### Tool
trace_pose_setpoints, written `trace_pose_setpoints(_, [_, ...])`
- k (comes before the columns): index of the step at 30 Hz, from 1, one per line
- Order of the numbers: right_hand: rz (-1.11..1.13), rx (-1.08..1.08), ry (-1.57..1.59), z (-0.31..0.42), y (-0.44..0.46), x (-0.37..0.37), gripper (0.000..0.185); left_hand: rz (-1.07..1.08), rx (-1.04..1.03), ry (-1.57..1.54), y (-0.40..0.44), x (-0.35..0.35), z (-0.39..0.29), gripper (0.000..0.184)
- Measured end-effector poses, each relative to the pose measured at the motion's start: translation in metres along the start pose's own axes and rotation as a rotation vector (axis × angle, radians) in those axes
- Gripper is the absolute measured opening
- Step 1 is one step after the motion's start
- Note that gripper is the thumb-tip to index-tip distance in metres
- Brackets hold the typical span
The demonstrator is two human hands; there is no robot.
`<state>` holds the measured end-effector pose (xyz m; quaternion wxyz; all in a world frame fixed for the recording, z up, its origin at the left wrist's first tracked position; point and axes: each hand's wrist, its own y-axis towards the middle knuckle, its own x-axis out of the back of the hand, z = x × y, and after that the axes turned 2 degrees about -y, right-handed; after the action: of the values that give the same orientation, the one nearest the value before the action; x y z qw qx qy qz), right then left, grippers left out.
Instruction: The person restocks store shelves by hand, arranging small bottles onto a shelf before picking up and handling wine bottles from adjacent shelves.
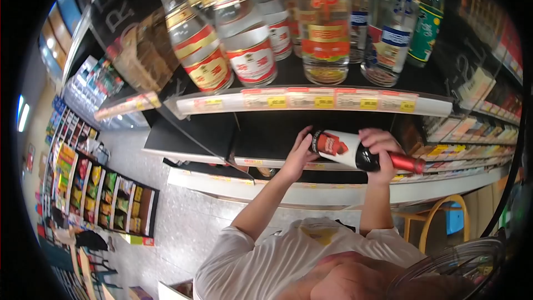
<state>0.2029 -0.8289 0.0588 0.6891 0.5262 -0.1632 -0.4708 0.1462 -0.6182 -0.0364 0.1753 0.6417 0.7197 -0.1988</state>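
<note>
A dark wine bottle (338,149) with a white and red label and a red foil neck lies sideways between my two hands, in front of the lower shelf. My left hand (301,154) holds its base end. Around the shoulder, just below the red neck, my right hand (381,147) is wrapped. The neck points to the right. Above, on the upper shelf, several clear liquor bottles stand upright, among them one with a red and white label (251,65), one with orange print (323,33) and one with a blue label (391,41). A green-labelled bottle (426,30) stands at their right.
A price-tag rail (311,101) runs along the upper shelf edge. Packed shelves of small boxes (472,133) line the right side. A wooden chair (438,216) stands at the lower right. Snack shelves (105,194) are across the tiled floor (183,233) on the left.
</note>
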Motion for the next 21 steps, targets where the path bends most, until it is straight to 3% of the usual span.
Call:
trace_pose_setpoints(3, [0.125, 0.046, 0.09, 0.023, 0.005, -0.029, 0.024, 0.277, 0.112, -0.158, -0.031, 0.028, 0.013, 0.062])
trace_pose_setpoints(4, [0.207, 0.033, 0.125, 0.028, 0.006, -0.042, 0.025, 0.228, 0.062, -0.072, -0.054, 0.023, 0.005, 0.078])
trace_pose_setpoints(7, [0.418, 0.004, 0.292, 0.029, 0.003, -0.084, 0.021, 0.252, -0.101, -0.26, -0.111, 0.05, -0.011, 0.081])
trace_pose_setpoints(9, [0.525, -0.094, 0.412, 0.026, -0.01, -0.121, 0.009, -0.023, -0.129, -0.242, -0.146, 0.063, -0.019, 0.075])
trace_pose_setpoints(12, [0.594, -0.151, 0.413, 0.027, -0.036, -0.188, 0.009, -0.158, -0.107, -0.403, -0.194, 0.108, -0.02, 0.058])
trace_pose_setpoints(19, [0.69, -0.308, 0.473, 0.017, -0.081, -0.311, 0.008, -0.362, -0.099, -0.491, -0.289, 0.187, -0.046, 0.064])
trace_pose_setpoints(20, [0.704, -0.316, 0.482, 0.013, -0.088, -0.323, 0.008, -0.538, -0.086, -0.474, -0.295, 0.181, -0.055, 0.064])
trace_pose_setpoints(21, [0.719, -0.32, 0.49, 0.01, -0.095, -0.336, 0.008, -0.535, -0.089, -0.483, -0.302, 0.195, -0.054, 0.064])
